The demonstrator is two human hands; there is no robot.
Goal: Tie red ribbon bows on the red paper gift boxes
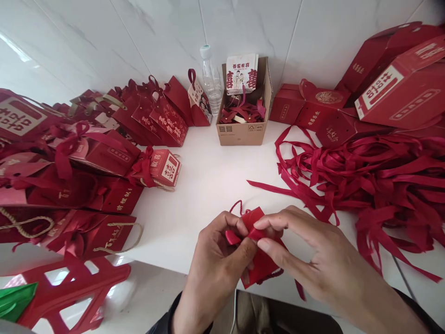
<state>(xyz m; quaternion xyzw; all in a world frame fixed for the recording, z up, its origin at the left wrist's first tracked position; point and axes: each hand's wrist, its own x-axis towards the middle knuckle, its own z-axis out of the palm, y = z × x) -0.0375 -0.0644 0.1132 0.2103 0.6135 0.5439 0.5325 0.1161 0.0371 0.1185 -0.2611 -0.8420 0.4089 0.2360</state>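
Low over the table's front edge, both of my hands meet at a small red gift box (261, 268) with a twisted red cord. A red ribbon (256, 234) crosses its top and forms a small loop on the left. My left hand (222, 262) is closed, pinching the ribbon between thumb and fingers against the box. From the other side, my right hand (313, 255) pinches the same ribbon with thumb and fingertips. One ribbon tail hangs below the right palm. Much of the box is hidden behind my fingers.
Red gift boxes (100, 148) and bags crowd the left; one small bow-tied box (167, 168) stands nearer. A cardboard box (241, 134) holds ribbons and cards beside a plastic bottle (210, 79). Loose ribbons (375, 185) pile up right, below more red boxes (399, 83). A red stool (76, 292) stands lower left.
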